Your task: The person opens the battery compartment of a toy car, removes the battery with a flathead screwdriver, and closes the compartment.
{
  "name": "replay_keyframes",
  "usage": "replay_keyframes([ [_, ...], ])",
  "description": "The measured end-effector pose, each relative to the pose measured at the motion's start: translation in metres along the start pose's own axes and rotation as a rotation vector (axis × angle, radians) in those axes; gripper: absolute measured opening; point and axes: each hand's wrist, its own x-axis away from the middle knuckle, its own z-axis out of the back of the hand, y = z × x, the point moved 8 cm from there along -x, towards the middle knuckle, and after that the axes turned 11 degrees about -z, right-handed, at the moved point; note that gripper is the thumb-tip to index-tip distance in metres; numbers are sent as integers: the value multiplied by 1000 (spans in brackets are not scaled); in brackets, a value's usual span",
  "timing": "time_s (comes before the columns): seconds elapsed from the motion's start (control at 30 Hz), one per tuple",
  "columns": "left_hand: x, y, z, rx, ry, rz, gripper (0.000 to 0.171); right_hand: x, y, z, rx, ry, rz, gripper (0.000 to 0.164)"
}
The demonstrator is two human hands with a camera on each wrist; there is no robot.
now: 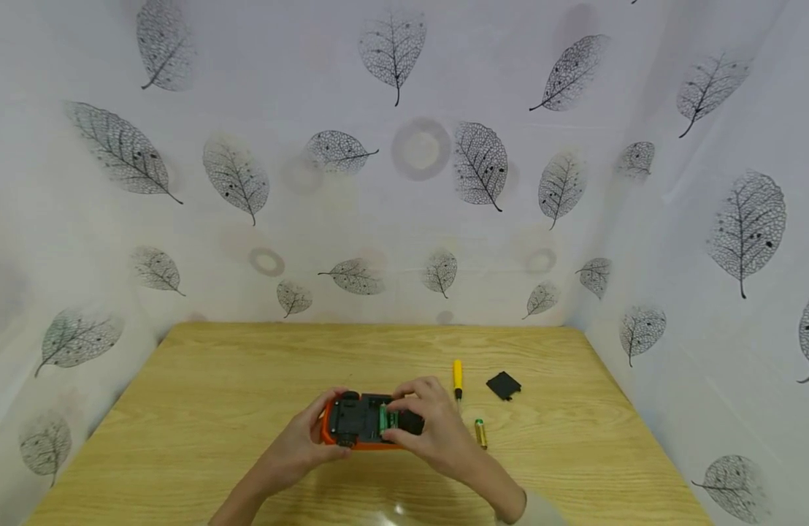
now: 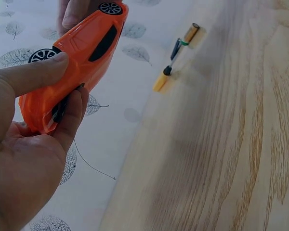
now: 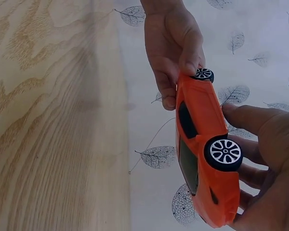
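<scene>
An orange toy car is turned underside up, its black base facing the head camera. My left hand grips one end of it, thumb and fingers on opposite sides by the wheels. Green batteries show in the open compartment of the base. Over that compartment, my right hand pinches a battery between thumb and fingertips, partly covering it. In the right wrist view the car's side and a spoked wheel hide the right fingertips.
To the right on the wooden table lie a yellow-handled screwdriver, a black battery cover and a loose gold battery with a green end. A leaf-patterned white cloth encloses the table's back and sides.
</scene>
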Motion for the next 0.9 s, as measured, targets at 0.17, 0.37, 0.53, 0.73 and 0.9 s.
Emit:
replay_keyframes([
  [0.17,-1,0,-2,-12,-2,-6,88,-1,1,-3,-24,-31,-29,23],
  [0.37,-1,1,-3,-27,-5,-4,88,-1,4,-6,20,-25,11,22],
  [0.53,-1,2,-2,-36,-11,-4,90,-1,4,-6,63,15,62,22],
  [0.73,-1,-1,-5,-53,-38,-12,90,0,3,-4,10,73,101,15],
  [0.9,0,-3,-7,-52,-49,2,93,-2,0,-4,-13,73,168,14],
])
